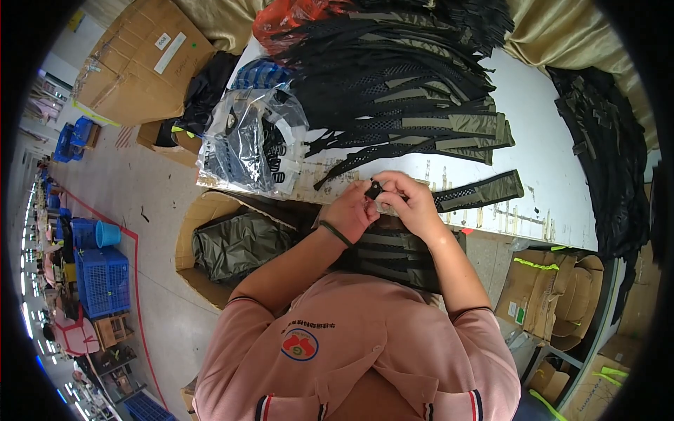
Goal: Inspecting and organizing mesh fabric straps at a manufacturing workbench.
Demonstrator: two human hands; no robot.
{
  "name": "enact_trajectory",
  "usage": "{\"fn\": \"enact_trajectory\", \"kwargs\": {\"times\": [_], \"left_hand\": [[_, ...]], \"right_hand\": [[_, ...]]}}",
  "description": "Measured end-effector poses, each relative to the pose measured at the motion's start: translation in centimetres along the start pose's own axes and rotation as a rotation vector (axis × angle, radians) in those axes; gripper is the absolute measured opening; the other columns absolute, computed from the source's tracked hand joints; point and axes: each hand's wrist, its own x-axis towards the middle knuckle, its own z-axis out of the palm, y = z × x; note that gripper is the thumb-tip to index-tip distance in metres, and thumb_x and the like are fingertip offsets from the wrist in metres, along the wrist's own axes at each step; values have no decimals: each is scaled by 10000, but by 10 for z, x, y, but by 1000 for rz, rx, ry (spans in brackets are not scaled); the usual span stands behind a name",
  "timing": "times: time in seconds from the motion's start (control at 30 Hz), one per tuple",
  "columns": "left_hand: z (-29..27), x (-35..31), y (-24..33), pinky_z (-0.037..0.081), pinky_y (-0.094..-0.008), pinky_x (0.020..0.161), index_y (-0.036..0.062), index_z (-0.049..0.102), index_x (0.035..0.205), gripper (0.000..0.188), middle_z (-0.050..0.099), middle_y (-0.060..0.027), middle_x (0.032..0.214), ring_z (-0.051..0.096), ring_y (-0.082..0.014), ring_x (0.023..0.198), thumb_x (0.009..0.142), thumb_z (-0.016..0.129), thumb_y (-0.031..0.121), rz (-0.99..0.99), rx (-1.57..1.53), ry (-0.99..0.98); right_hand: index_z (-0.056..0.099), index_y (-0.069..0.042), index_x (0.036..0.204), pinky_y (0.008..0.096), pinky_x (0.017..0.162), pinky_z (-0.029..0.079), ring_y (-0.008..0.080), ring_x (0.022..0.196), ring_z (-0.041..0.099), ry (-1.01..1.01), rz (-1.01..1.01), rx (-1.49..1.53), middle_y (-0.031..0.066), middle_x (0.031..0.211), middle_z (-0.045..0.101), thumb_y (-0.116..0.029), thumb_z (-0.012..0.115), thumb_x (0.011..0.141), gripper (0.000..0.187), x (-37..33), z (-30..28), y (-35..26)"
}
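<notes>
My left hand [349,212] and my right hand [415,206] meet at the front edge of the white table. Between their fingertips is a small black piece [374,189], pinched from both sides; it looks like a buckle or clip, too small to tell exactly. Just right of my right hand, one black mesh strap with an olive-green end [484,193] lies on the table. Beyond my hands spreads a large pile of similar mesh straps [414,105], their olive ends pointing right.
A clear plastic bag [253,144] of black and white parts sits on the table's left corner. Below it stands an open carton with dark green fabric [242,242]. More cartons [537,288] are at the lower right. Black garments [604,154] hang along the table's right side.
</notes>
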Motion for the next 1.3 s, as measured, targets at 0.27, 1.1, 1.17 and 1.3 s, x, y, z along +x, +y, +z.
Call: {"fn": "enact_trajectory", "kwargs": {"times": [0.27,1.1,1.17,1.3], "left_hand": [[13,11,2,494,-249,531,65,468,935,103,561,-53,803,564,-104,625,940,538,141,323,580,8],[8,5,-9,418,-186,657,27,533,981,123,536,0,822,494,-49,729,876,592,1,650,964,-188],[7,6,-11,423,-188,672,31,530,994,147,531,-9,858,499,-58,752,869,599,-4,620,907,-216],[9,6,-10,440,-223,721,32,537,1003,220,493,-29,971,503,-95,822,814,624,-38,665,919,-314]], "right_hand": [[661,-91,887,343,778,444,254,746,557,179,-453,-664,64,799,609,44,641,713,221,-2,-1,-1],[485,-65,873,183,633,448,57,683,547,297,113,492,-4,756,558,123,622,781,251,-16,5,16],[477,-61,870,201,652,480,64,687,555,311,87,486,-1,763,556,114,620,799,237,-16,8,16],[510,-38,951,232,674,508,68,704,554,199,224,601,5,782,553,49,594,854,155,-20,-5,6]]}}
